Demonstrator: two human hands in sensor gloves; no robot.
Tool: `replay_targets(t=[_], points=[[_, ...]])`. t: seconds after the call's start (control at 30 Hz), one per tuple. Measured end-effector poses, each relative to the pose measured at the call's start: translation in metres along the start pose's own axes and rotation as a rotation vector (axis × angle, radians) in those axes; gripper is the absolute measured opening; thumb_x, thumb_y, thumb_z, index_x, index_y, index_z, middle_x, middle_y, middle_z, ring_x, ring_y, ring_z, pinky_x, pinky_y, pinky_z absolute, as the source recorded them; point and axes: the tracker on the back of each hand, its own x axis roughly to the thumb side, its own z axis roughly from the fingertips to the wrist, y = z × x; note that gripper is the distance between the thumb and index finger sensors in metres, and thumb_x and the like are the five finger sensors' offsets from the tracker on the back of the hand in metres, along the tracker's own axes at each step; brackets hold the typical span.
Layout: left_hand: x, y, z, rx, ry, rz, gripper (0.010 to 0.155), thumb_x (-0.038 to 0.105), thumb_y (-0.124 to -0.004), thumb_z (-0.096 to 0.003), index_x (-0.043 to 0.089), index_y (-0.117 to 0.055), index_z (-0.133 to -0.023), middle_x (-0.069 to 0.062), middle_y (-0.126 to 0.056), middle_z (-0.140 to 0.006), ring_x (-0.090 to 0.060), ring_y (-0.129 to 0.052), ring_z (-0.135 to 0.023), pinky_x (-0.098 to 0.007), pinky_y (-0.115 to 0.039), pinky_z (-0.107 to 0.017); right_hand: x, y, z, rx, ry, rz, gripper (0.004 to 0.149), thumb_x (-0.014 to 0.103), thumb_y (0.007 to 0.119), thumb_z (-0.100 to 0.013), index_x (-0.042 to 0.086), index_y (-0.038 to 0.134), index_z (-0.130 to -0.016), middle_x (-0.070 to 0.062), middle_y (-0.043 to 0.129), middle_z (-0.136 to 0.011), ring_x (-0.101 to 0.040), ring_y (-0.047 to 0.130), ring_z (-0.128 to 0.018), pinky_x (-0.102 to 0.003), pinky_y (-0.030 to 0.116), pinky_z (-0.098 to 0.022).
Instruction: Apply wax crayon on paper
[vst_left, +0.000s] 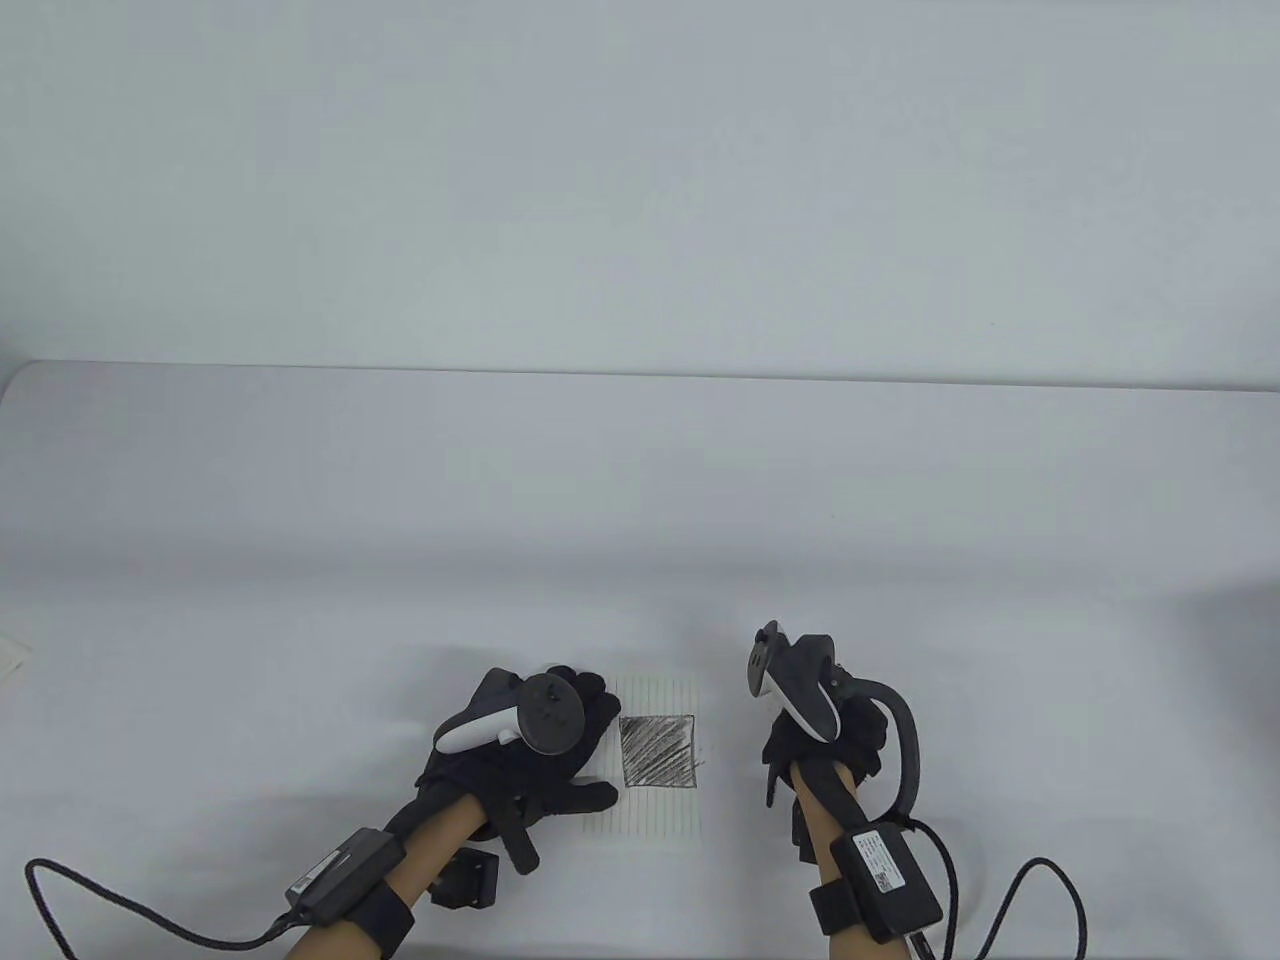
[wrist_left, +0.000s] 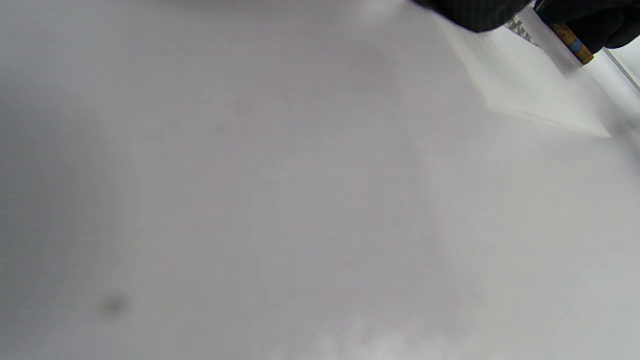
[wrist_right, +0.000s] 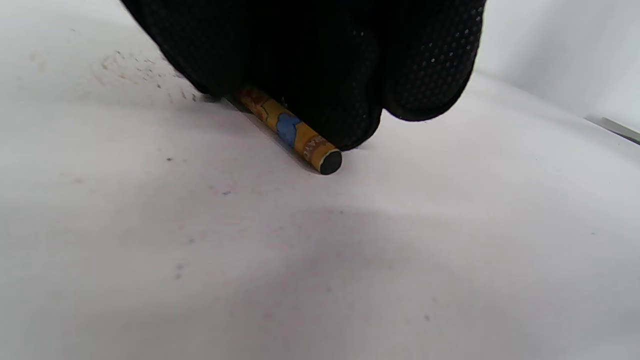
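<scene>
Matt lined paper (vst_left: 655, 745), paper-wrapped wax crayon (wrist_right: 292, 132), dotted cloth-gloved hands, smooth matt table (vst_left: 640, 500).

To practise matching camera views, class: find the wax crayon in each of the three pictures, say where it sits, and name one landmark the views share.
Table view: the crayon is not visible; the right hand hides it, right of the paper.
Left wrist view: crayon at the top right corner, under dark gloved fingers.
Right wrist view: crayon centre top, slanting out from under the glove, black end toward the camera.
Shared landmark: the right hand's black glove.
</scene>
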Motion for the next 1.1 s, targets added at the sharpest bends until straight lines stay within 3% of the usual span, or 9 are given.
replay_targets(t=[0.2, 0.33, 0.4, 0.53, 0.6, 0.67, 0.83, 0.93, 1.1], points=[[0.001, 0.0, 0.001, 0.014, 0.011, -0.017, 0.087, 0.065, -0.05, -0.0552, 0.042, 0.021, -0.101, 0.017, 0.035, -0.104, -0.013, 0.041, -0.094, -0.048, 0.03, -0.061, -0.004, 0.001, -0.001, 0.021, -0.016, -0.036, 0.037, 0.035, 0.073, -0.054, 0.019, 0.073, -0.087, -0.013, 0.077, -0.091, -0.021, 0.089, -0.069, -0.043, 0.076, -0.055], [-0.001, 0.004, 0.004, 0.068, 0.024, 0.0, 0.086, 0.065, -0.049, -0.0561, 0.04, 0.019, -0.103, 0.015, 0.033, -0.106, -0.015, 0.039, -0.096, -0.05, 0.028, -0.063, -0.011, -0.01, 0.007, -0.099, -0.052, -0.11, 0.042, 0.036, 0.072, -0.054, 0.019, 0.073, -0.092, -0.013, 0.078, -0.093, -0.021, 0.091, -0.071, -0.043, 0.077, -0.055], [-0.003, 0.01, 0.011, 0.148, 0.011, 0.033, 0.085, 0.064, -0.051, -0.0558, 0.041, 0.015, -0.105, 0.014, 0.03, -0.108, -0.015, 0.036, -0.098, -0.051, 0.026, -0.064, -0.016, -0.022, 0.015, -0.199, -0.091, -0.202, 0.045, 0.036, 0.071, -0.054, 0.018, 0.071, -0.094, -0.014, 0.077, -0.095, -0.022, 0.091, -0.072, -0.044, 0.077, -0.055], [-0.007, 0.036, 0.037, 0.343, -0.013, 0.076, 0.081, 0.062, -0.052, -0.0567, 0.041, 0.007, -0.109, 0.016, 0.024, -0.112, -0.017, 0.031, -0.102, -0.053, 0.022, -0.067, -0.028, -0.052, 0.042, -0.545, -0.193, -0.358, 0.048, 0.037, 0.071, -0.054, 0.018, 0.066, -0.098, -0.013, 0.074, -0.098, -0.023, 0.089, -0.076, -0.048, 0.074, -0.058], [-0.011, 0.049, 0.054, 0.45, -0.018, 0.106, 0.081, 0.061, -0.053, -0.0571, 0.041, 0.005, -0.11, 0.015, 0.022, -0.113, -0.017, 0.029, -0.103, -0.053, 0.022, -0.066, -0.034, -0.06, 0.053, -0.657, -0.231, -0.425, 0.05, 0.037, 0.07, -0.054, 0.019, 0.064, -0.1, -0.012, 0.071, -0.1, -0.023, 0.086, -0.08, -0.05, 0.071, -0.062], [-0.018, 0.059, 0.069, 0.515, -0.028, 0.139, 0.079, 0.061, -0.053, -0.0579, 0.042, 0.003, -0.111, 0.015, 0.021, -0.114, -0.017, 0.029, -0.104, -0.053, 0.024, -0.064, -0.039, -0.063, 0.059, -0.7, -0.266, -0.474, 0.052, 0.037, 0.069, -0.054, 0.02, 0.06, -0.102, -0.011, 0.068, -0.103, -0.024, 0.083, -0.084, -0.053, 0.068, -0.064], [-0.047, 0.07, 0.101, 0.636, 0.012, 0.25, 0.078, 0.06, -0.053, -0.0594, 0.042, 0.001, -0.112, 0.016, 0.019, -0.116, -0.018, 0.027, -0.107, -0.054, 0.024, -0.064, -0.043, -0.058, 0.057, -0.757, -0.458, -0.581, 0.053, 0.036, 0.069, -0.054, 0.022, 0.056, -0.104, -0.009, 0.064, -0.107, -0.023, 0.079, -0.09, -0.056, 0.062, -0.068], [-0.059, 0.077, 0.116, 0.717, 0.054, 0.243, 0.076, 0.058, -0.052, -0.0602, 0.042, 0.0, -0.112, 0.016, 0.018, -0.117, -0.018, 0.026, -0.108, -0.054, 0.023, -0.066, -0.036, -0.055, 0.055, -0.726, -0.486, -0.554, 0.057, 0.036, 0.069, -0.055, 0.022, 0.051, -0.107, -0.008, 0.057, -0.111, -0.025, 0.072, -0.096, -0.059, 0.057, -0.07], [-0.068, 0.076, 0.117, 0.69, 0.163, 0.158, 0.075, 0.058, -0.052, -0.0602, 0.044, 0.001, -0.112, 0.017, 0.018, -0.117, -0.016, 0.025, -0.109, -0.053, 0.021, -0.07, -0.023, -0.047, 0.05, -0.666, -0.489, -0.419, 0.059, 0.037, 0.069, -0.055, 0.022, 0.048, -0.108, -0.009, 0.054, -0.113, -0.026, 0.069, -0.098, -0.059, 0.056, -0.07]])
